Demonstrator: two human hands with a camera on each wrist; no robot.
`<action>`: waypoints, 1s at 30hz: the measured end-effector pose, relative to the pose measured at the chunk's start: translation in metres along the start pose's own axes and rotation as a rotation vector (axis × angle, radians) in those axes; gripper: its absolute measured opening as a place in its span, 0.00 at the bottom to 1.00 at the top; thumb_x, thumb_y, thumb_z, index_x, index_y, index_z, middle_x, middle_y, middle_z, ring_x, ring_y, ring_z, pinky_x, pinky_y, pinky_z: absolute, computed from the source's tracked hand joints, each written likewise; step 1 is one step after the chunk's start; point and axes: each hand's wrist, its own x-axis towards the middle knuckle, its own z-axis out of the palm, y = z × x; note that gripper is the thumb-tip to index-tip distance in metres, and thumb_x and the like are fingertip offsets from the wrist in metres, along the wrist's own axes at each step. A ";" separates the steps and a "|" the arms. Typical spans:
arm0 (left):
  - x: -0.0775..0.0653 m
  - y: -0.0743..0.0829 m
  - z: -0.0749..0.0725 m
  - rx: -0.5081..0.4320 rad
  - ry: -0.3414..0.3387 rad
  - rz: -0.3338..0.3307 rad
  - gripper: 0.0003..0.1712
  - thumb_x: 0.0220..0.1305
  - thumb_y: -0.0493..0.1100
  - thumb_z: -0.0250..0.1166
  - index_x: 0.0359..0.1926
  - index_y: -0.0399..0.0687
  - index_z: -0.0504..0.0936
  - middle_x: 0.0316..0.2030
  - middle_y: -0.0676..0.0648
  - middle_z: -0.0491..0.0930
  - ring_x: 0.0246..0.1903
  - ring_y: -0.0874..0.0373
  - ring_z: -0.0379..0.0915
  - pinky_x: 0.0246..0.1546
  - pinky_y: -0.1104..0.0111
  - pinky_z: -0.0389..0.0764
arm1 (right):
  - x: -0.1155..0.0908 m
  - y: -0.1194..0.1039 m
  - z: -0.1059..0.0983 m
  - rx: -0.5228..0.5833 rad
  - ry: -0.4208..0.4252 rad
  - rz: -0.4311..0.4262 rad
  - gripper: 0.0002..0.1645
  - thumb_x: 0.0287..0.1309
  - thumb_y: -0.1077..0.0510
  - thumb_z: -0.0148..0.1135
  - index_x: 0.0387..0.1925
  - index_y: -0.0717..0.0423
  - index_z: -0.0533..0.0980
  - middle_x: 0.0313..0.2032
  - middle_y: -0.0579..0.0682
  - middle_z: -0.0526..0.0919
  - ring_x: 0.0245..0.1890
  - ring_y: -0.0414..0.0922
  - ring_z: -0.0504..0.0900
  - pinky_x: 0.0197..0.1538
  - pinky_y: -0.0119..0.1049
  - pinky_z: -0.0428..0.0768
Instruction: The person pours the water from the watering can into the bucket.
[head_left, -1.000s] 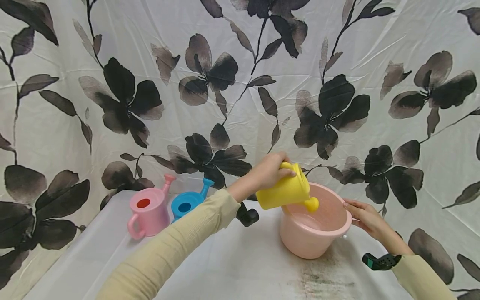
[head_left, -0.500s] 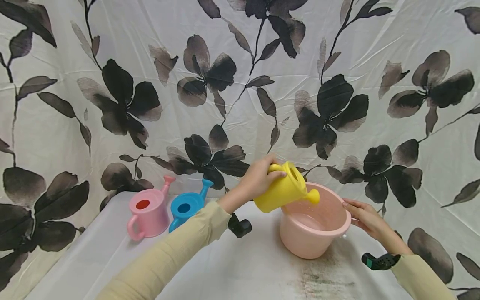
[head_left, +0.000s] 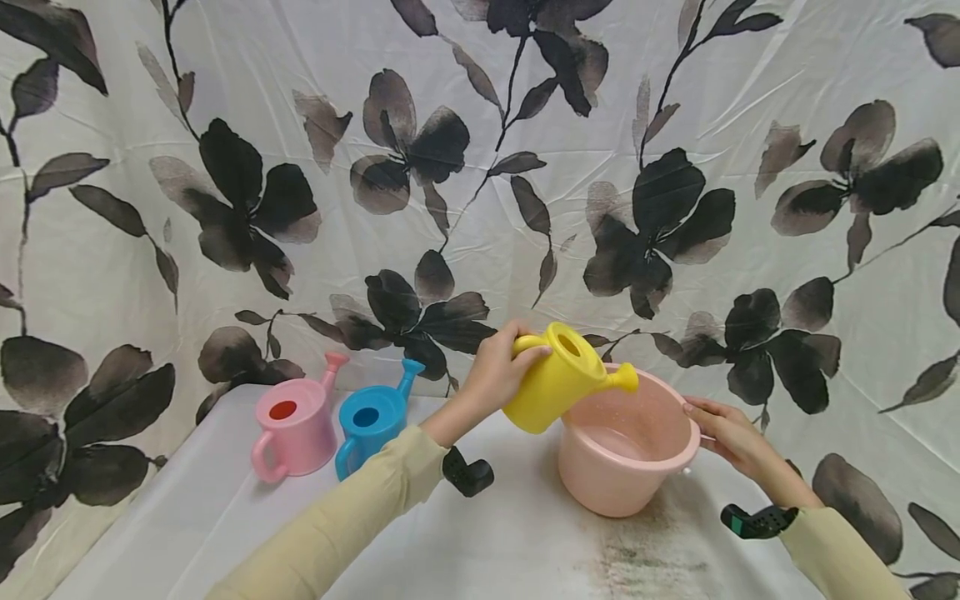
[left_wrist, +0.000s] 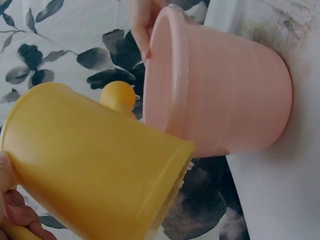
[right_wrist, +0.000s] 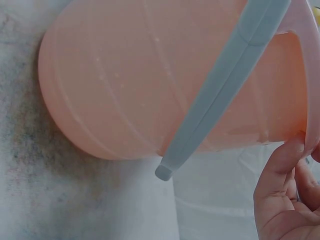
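My left hand (head_left: 495, 372) grips the handle of a yellow watering can (head_left: 553, 385). The can is tilted, and its round spout head (head_left: 624, 377) reaches over the pink bucket (head_left: 611, 479). No stream of water shows. In the left wrist view the can (left_wrist: 95, 160) fills the near side, beside the bucket (left_wrist: 235, 90). My right hand (head_left: 731, 433) holds the bucket's rim on its right side. The right wrist view shows the thumb and fingers of that hand (right_wrist: 287, 195) pinching the rim. The bucket stands upright on the white-covered table.
Left of the hands stand a pink watering can (head_left: 296, 429) and a blue watering can (head_left: 372, 421), side by side. Dark stains (head_left: 652, 558) mark the table cover before the bucket. A grey bar (right_wrist: 215, 95) crosses the bucket's side. A floral curtain (head_left: 480, 167) hangs behind.
My left hand has drawn the yellow watering can a little left, and its spout has risen from a steeper downward tilt. The right hand and the bucket have hardly moved.
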 end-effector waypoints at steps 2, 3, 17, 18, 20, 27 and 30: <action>-0.002 -0.003 0.000 -0.025 0.015 -0.004 0.14 0.65 0.48 0.63 0.43 0.43 0.75 0.33 0.44 0.76 0.30 0.56 0.71 0.31 0.70 0.75 | 0.001 0.000 0.000 -0.007 0.002 0.002 0.42 0.72 0.46 0.46 0.70 0.75 0.48 0.63 0.62 0.68 0.43 0.26 0.76 0.49 0.30 0.81; -0.004 -0.005 0.000 -0.035 0.024 -0.006 0.14 0.66 0.48 0.62 0.43 0.43 0.75 0.33 0.44 0.76 0.30 0.56 0.72 0.31 0.70 0.76 | 0.001 0.000 0.000 -0.012 0.003 0.002 0.42 0.72 0.46 0.45 0.70 0.74 0.49 0.64 0.64 0.67 0.43 0.26 0.75 0.49 0.30 0.81; -0.016 -0.025 0.005 -0.180 0.092 -0.040 0.16 0.65 0.48 0.62 0.46 0.42 0.73 0.38 0.42 0.78 0.32 0.56 0.73 0.34 0.68 0.79 | 0.002 -0.001 0.002 -0.023 0.002 -0.001 0.42 0.72 0.44 0.43 0.71 0.73 0.47 0.69 0.72 0.54 0.43 0.23 0.74 0.51 0.30 0.80; -0.016 -0.026 0.005 -0.187 0.095 -0.040 0.17 0.65 0.48 0.63 0.46 0.42 0.73 0.39 0.42 0.78 0.32 0.56 0.73 0.34 0.68 0.79 | 0.002 -0.001 0.002 -0.022 0.002 0.000 0.42 0.72 0.44 0.43 0.71 0.73 0.47 0.69 0.72 0.54 0.43 0.23 0.74 0.51 0.30 0.80; -0.018 -0.027 0.006 -0.195 0.101 -0.042 0.17 0.65 0.49 0.63 0.47 0.42 0.73 0.39 0.42 0.78 0.33 0.56 0.73 0.35 0.68 0.79 | 0.002 -0.001 0.002 -0.023 0.002 0.002 0.42 0.72 0.44 0.44 0.71 0.73 0.47 0.69 0.72 0.54 0.42 0.23 0.74 0.51 0.31 0.80; -0.019 -0.028 0.008 -0.212 0.125 -0.026 0.17 0.66 0.48 0.62 0.48 0.41 0.73 0.40 0.41 0.78 0.34 0.55 0.74 0.35 0.67 0.80 | 0.001 -0.002 0.002 -0.028 0.005 0.015 0.42 0.72 0.44 0.44 0.71 0.72 0.48 0.69 0.71 0.55 0.42 0.23 0.74 0.51 0.31 0.80; -0.019 -0.029 0.008 -0.224 0.126 -0.021 0.17 0.66 0.48 0.62 0.48 0.41 0.73 0.41 0.42 0.79 0.34 0.55 0.74 0.36 0.66 0.80 | 0.001 -0.002 0.002 -0.033 0.002 0.019 0.42 0.72 0.44 0.43 0.71 0.72 0.47 0.69 0.71 0.54 0.43 0.23 0.74 0.51 0.31 0.80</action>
